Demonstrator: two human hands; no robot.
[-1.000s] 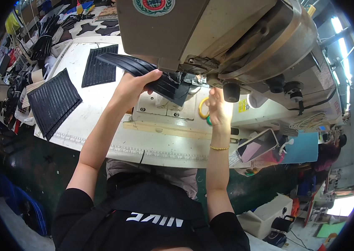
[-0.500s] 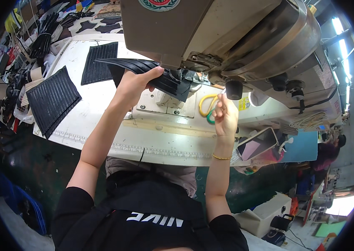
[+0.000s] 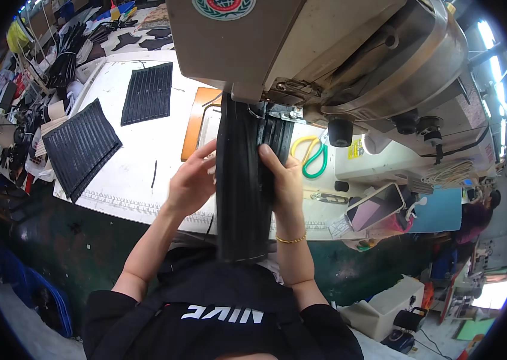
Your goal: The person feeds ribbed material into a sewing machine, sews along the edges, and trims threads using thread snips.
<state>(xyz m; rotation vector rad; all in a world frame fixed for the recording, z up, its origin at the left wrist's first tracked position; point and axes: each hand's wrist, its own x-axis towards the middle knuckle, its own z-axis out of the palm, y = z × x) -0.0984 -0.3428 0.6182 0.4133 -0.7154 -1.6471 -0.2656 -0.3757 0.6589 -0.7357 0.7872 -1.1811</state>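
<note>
A long black ribbed panel [image 3: 242,204], seemingly fabric or leather, runs from under the sewing machine's [image 3: 229,57] needle area toward my body, its near end over the table edge. My right hand [image 3: 287,183] grips its right side, thumb on top and fingers hidden beneath. By the left edge is my left hand [image 3: 190,185], its fingers apart and the tips reaching the edge; whether they press on it I cannot tell. The presser foot [image 3: 259,111] is partly hidden by the machine head.
Two black ribbed pieces [image 3: 82,147] [image 3: 148,93] lie on the white table [image 3: 127,171] at left. An orange-brown plate [image 3: 196,123] shows beside the panel. Right of it are scissors [image 3: 315,162] with yellow and green handles, a small cutter [image 3: 328,197] and a phone [image 3: 376,207].
The panel has swung from lying crosswise to pointing toward me. My right hand has come from near the scissors onto its right side; my left hand has released its grip and moved nearer.
</note>
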